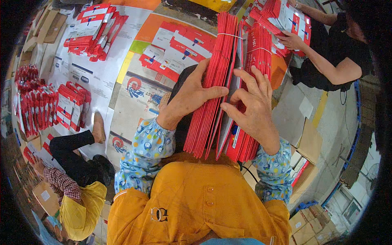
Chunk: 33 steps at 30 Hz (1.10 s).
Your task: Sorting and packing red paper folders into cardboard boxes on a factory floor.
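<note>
Left hand [190, 96] grips red cartons [208, 118], right hand [255, 112] pinches an edge at the gap

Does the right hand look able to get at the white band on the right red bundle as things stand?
Probably yes: the right hand is over the right bundle, some fingertips just below the band in the picture, and nothing seems to cover the band's visible stretch.

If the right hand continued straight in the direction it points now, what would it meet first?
The right hand points up and left: probably the pale panel, then the left red stack. Depth is unclear; it may already touch the panel.
</note>
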{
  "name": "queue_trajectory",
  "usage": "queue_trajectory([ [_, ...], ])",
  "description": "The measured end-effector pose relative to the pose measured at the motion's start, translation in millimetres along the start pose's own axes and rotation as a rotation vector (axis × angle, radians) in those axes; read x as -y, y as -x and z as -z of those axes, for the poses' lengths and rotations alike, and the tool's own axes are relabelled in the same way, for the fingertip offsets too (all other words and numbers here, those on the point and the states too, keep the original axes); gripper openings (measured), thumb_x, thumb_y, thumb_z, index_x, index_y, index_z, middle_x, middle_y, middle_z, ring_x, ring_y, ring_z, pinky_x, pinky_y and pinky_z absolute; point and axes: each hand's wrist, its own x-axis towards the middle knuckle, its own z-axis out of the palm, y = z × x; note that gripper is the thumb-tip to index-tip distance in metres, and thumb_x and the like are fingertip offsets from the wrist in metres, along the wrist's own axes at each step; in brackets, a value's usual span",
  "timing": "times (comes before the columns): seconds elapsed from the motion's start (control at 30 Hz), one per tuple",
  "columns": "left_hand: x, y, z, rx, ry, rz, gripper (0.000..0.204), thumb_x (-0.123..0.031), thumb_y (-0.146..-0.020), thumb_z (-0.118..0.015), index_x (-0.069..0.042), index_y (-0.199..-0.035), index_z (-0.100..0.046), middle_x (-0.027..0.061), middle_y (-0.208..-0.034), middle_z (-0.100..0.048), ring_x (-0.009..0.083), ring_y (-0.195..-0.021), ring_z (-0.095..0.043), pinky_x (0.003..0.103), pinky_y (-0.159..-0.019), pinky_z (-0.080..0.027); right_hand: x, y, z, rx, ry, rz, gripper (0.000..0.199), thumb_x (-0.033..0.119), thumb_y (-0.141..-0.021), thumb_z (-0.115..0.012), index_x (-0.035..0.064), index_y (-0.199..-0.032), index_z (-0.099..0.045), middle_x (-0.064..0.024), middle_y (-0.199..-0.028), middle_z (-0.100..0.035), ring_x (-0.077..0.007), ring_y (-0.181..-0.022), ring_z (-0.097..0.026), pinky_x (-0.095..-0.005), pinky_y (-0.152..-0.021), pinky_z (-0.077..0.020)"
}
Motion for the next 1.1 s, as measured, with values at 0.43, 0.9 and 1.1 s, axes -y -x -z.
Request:
queue_trajectory([
  [0.43, -12.4, 2.1, 3.0, -0.040, -0.033, 0.019, 0.077, -0.011, -0.075, -0.079, 0.003, -0.139, -0.040, 0.0123, -0.123, -0.060, 0.0173, -0.109, -0.059, 0.031, -0.096, -0.047, -2.2, 1.6, 3.2, -0.021, 0.028, 0.028, 0.013, 0.010, -0.070, -0.069, 0.0057, -0.079, -0.061, -0.0156, -0.140, -0.046, -0.0438, -0.138, -0.033, -0.0602, -0.112, -0.0239],
  [0.9, -3.0, 2.0, 0.5, 0.011, 0.187, 0.019, 0.074, -0.009, -0.083, -0.076, 0.000, -0.144, -0.035, 0.0103, -0.130, -0.056, 0.0155, -0.116, -0.055, 0.030, -0.099, -0.046, 7.4, -9.3, -4.4, -0.046, 0.034, 0.005, 0.026, 0.022, -0.068, -0.080, 0.0064, -0.077, -0.061, -0.0154, -0.140, -0.045, -0.0421, -0.133, -0.039, -0.0595, -0.110, -0.0255],
  [1.1, -6.3, 3.1, -0.1, 0.032, 0.183, 0.015, 0.074, -0.009, -0.084, -0.075, 0.001, -0.145, -0.034, 0.0104, -0.130, -0.056, 0.0156, -0.116, -0.055, 0.030, -0.099, -0.046, 7.9, -8.9, -4.5, -0.076, -0.033, -0.054, 0.021, 0.013, -0.069, -0.074, 0.0072, -0.085, -0.061, -0.0153, -0.142, -0.044, -0.0430, -0.134, -0.039, -0.0593, -0.111, -0.0240],
])
